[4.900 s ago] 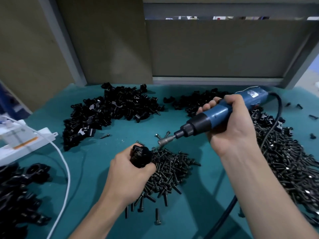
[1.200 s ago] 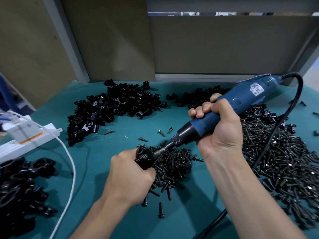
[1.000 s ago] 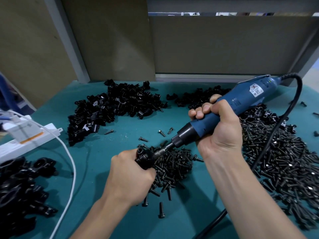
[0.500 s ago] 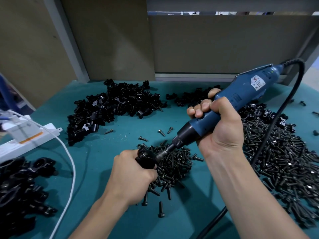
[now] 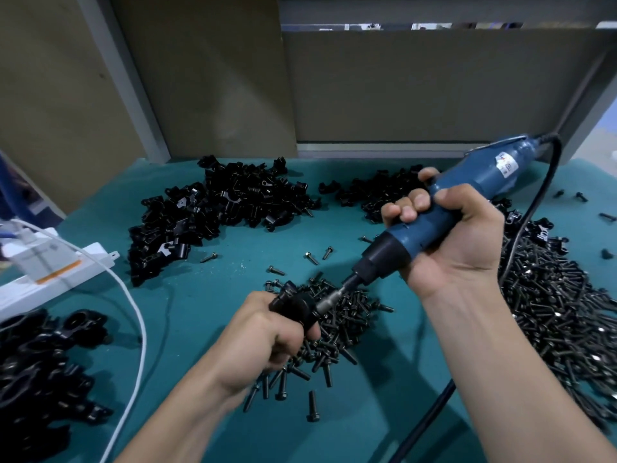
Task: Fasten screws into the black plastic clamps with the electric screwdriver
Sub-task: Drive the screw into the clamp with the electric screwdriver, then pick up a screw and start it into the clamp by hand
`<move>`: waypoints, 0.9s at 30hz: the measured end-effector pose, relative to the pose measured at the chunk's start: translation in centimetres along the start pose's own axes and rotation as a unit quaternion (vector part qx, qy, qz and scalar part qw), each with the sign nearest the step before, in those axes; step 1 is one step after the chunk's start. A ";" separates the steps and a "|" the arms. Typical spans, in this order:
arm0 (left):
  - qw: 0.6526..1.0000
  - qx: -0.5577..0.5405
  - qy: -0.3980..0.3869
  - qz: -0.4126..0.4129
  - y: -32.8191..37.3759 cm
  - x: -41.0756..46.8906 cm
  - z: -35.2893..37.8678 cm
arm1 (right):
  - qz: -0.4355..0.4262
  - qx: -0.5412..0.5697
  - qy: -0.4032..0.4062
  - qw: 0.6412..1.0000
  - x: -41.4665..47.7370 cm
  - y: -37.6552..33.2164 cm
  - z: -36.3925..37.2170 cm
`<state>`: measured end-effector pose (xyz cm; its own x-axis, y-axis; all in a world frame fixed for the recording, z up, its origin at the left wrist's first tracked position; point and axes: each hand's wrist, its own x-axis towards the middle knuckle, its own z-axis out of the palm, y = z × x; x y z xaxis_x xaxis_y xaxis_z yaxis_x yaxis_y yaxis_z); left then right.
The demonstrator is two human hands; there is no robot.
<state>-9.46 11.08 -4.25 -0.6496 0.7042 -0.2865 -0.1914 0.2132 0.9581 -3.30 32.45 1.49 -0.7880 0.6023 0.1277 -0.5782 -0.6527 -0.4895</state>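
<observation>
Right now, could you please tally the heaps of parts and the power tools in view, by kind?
Heaps of black plastic clamps: 3, back left, back middle, near left
Heaps of dark metal screws: 2, centre, right
Blue electric screwdriver: 1
Total: 6

**What everything on this bench seems to be made of**

The table cover (image 5: 187,315) is teal and dead matt. It's cloth or some soft mat, can't say which. The electric screwdriver (image 5: 467,192) has a blue plastic shell with a dull satin look, a matt black collar (image 5: 384,259) and a bright, smooth metal bit holder (image 5: 329,299). Its cord (image 5: 425,419) is black and rubbery-looking.

The clamp pile (image 5: 217,208) is black plastic, semi-gloss, catching light on the edges. Same goes for the single clamp (image 5: 293,304) at the bit. The screws (image 5: 551,312) are dark metal with little glints.

The power strip (image 5: 50,272) and cable (image 5: 143,332) are smooth white plastic. The back panels (image 5: 417,88) look like flat matt brown board, and the frame posts (image 5: 133,88) are grey and metal-looking.
</observation>
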 end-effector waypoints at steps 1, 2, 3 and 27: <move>1.000 -0.021 -0.005 -0.011 -0.1 0.1 0.2 | 0.002 0.003 0.020 1.000 0.1 -0.1 -0.1; 0.999 -0.036 -0.010 -0.024 -0.3 0.2 0.3 | 0.009 0.002 0.038 0.999 0.2 -0.3 -0.2; 0.998 -0.044 -0.014 -0.036 -0.4 0.3 0.5 | 0.017 0.000 0.051 0.999 0.2 -0.4 -0.4; 0.907 -0.381 -0.173 -0.045 1.1 -0.7 -2.1 | 0.181 -0.284 0.189 0.923 0.0 0.6 -1.7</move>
<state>-10.79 9.38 -3.02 -0.3617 0.9058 -0.2207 -0.7710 -0.1575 0.6170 -3.30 32.82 -0.30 -0.7159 0.5797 -0.3893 -0.0037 -0.5607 -0.8280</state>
